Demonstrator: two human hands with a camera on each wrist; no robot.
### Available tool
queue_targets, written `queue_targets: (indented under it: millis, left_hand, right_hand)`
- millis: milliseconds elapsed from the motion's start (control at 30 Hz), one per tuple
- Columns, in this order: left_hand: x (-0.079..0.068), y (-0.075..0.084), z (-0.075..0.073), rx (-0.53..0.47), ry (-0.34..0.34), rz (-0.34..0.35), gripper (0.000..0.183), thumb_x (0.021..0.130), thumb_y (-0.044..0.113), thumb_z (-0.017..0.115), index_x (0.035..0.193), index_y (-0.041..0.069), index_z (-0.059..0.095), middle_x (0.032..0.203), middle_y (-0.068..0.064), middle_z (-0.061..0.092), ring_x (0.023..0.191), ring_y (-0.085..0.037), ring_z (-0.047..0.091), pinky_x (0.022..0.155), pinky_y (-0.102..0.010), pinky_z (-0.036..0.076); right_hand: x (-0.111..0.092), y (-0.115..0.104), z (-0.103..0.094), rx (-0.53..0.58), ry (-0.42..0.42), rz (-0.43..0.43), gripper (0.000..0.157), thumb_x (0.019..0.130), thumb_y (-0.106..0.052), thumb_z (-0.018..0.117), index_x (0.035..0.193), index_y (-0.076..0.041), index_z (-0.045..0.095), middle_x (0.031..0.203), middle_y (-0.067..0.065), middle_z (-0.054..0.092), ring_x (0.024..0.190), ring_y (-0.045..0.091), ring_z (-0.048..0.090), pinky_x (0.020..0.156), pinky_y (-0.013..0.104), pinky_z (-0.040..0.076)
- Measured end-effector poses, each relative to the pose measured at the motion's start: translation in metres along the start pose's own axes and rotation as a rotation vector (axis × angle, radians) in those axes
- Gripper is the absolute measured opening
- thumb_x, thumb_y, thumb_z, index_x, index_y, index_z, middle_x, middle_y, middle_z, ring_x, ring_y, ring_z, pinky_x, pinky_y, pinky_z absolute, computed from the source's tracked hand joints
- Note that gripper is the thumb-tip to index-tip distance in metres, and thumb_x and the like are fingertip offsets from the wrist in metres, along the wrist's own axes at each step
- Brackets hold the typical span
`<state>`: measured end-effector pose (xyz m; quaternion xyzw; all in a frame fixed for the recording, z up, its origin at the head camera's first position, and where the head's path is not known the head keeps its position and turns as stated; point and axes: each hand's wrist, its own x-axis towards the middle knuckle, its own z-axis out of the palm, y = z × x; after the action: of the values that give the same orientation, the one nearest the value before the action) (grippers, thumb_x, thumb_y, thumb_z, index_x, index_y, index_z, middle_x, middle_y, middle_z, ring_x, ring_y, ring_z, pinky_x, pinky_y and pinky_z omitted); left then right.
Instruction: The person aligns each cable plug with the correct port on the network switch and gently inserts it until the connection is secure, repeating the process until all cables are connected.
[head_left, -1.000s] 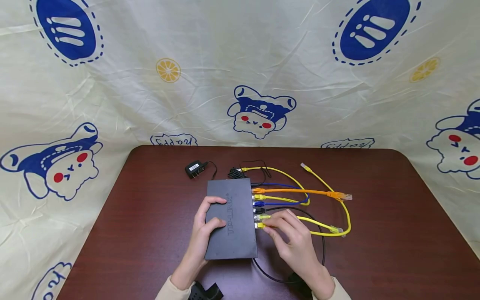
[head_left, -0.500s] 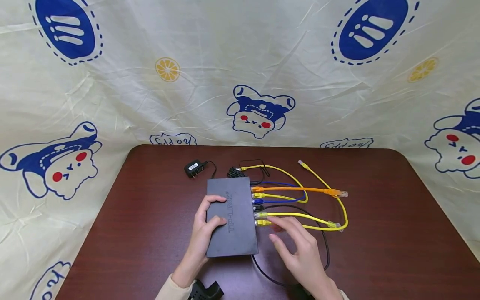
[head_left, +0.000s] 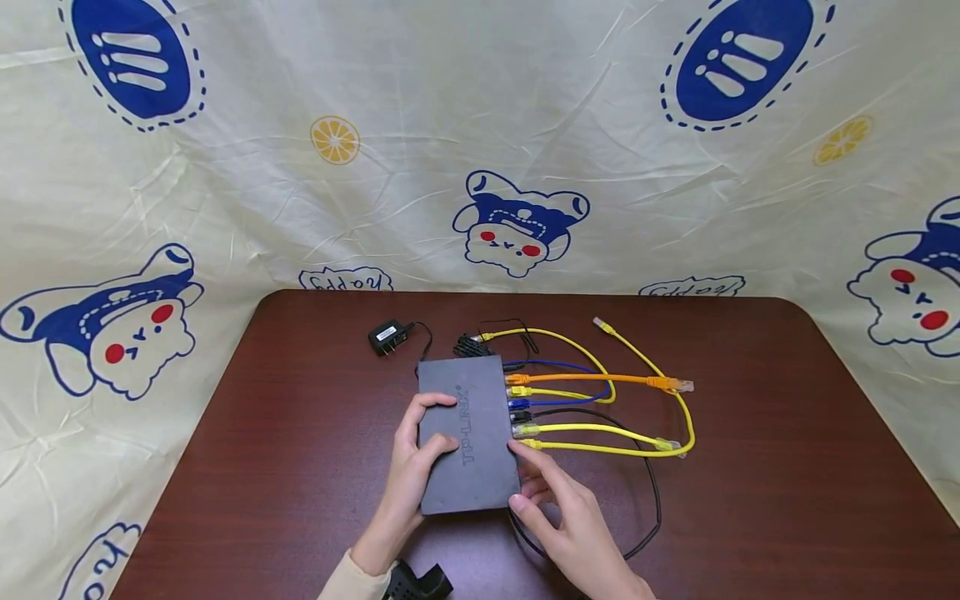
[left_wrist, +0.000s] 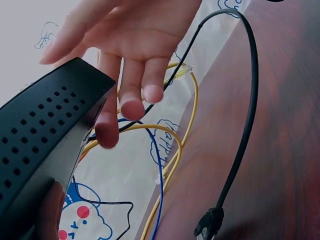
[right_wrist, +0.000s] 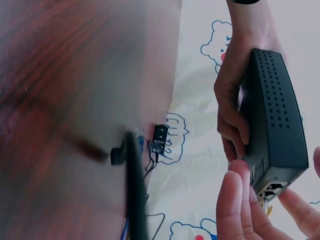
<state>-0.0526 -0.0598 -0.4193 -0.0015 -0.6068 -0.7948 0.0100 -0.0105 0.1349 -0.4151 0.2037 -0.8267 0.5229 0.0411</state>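
Note:
My left hand [head_left: 408, 467] grips a dark grey TP-LINK network switch [head_left: 480, 479] by its left side, thumb and a finger on top. In the right wrist view the switch is held up, its vented side and a bare port showing. Ethernet cables run from its right edge: an orange cable [head_left: 592, 379], yellow cables [head_left: 592, 428], a blue cable [head_left: 562, 403] and a black cable [head_left: 652, 479]. My right hand [head_left: 573, 525] is at the lower right edge, index fingertip beside the lowest yellow plug, thumb near the corner. Its fingers look loosely extended in the left wrist view.
A black power adapter [head_left: 387, 337] lies at the back left of the brown table [head_left: 787, 467]. Its bundled cord [head_left: 472, 347] sits behind the switch. Free plug ends spread to the right. A patterned sheet [head_left: 405, 200] hangs behind.
My right hand has let go of the lowest yellow plug, drawn back, then come to the switch's lower right edge. The switch has shifted slightly right, still in my left hand.

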Motion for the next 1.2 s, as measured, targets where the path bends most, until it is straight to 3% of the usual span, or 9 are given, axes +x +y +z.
queue_targets:
  millis: [100, 400, 633, 733, 967, 1200]
  left_hand:
    - [0.0, 0.0, 0.001, -0.005, -0.006, -0.004, 0.044, 0.075, -0.003, 0.055, 0.118, 0.007, 0.055, 0.116, -0.016, 0.048, 0.099, -0.029, 0.049, 0.078, -0.037, 0.043]
    - [-0.002, -0.001, 0.003, 0.014, 0.005, -0.013, 0.045, 0.076, -0.002, 0.054, 0.119, 0.012, 0.055, 0.119, -0.012, 0.049, 0.101, -0.03, 0.049, 0.079, -0.039, 0.042]
    - [-0.002, -0.003, 0.0, 0.031, 0.01, -0.003, 0.048, 0.075, -0.003, 0.055, 0.121, 0.011, 0.056, 0.122, -0.013, 0.049, 0.103, -0.029, 0.048, 0.085, -0.039, 0.039]
    - [-0.002, -0.006, -0.002, 0.039, 0.01, -0.008, 0.05, 0.073, -0.003, 0.056, 0.121, 0.011, 0.056, 0.119, -0.013, 0.05, 0.102, -0.029, 0.049, 0.085, -0.039, 0.039]
    - [-0.005, -0.016, -0.008, 0.07, 0.004, -0.053, 0.051, 0.072, -0.001, 0.06, 0.121, 0.013, 0.057, 0.114, -0.013, 0.053, 0.098, -0.027, 0.051, 0.083, -0.039, 0.041]
    - [-0.006, -0.028, -0.011, 0.047, -0.024, -0.087, 0.053, 0.074, -0.004, 0.061, 0.124, 0.011, 0.055, 0.111, -0.015, 0.054, 0.095, -0.025, 0.054, 0.077, -0.036, 0.045]
  right_hand:
    - [0.0, -0.001, 0.003, 0.034, -0.01, 0.063, 0.048, 0.091, -0.011, 0.063, 0.136, -0.021, 0.05, 0.101, -0.009, 0.058, 0.083, 0.006, 0.057, 0.07, 0.027, 0.052]
    - [-0.001, -0.002, 0.008, 0.116, -0.014, 0.136, 0.046, 0.093, -0.012, 0.061, 0.136, -0.021, 0.05, 0.122, -0.001, 0.056, 0.088, 0.01, 0.055, 0.074, 0.03, 0.051]
    - [-0.002, -0.002, 0.013, 0.468, -0.116, 0.297, 0.052, 0.097, -0.014, 0.054, 0.145, -0.013, 0.034, 0.126, 0.02, 0.042, 0.11, 0.028, 0.056, 0.078, 0.04, 0.053]
    - [-0.003, -0.001, 0.016, 0.545, -0.137, 0.335, 0.053, 0.098, -0.014, 0.052, 0.146, -0.01, 0.03, 0.127, 0.025, 0.034, 0.118, 0.035, 0.049, 0.082, 0.042, 0.051]
    - [-0.008, 0.007, 0.021, 0.463, -0.13, 0.342, 0.051, 0.098, -0.013, 0.052, 0.145, -0.01, 0.032, 0.148, 0.019, 0.026, 0.12, 0.037, 0.046, 0.084, 0.036, 0.047]
    - [-0.013, 0.018, 0.024, 0.36, -0.132, 0.363, 0.05, 0.098, -0.018, 0.054, 0.143, -0.012, 0.036, 0.146, 0.016, 0.033, 0.111, 0.023, 0.055, 0.081, 0.032, 0.049]
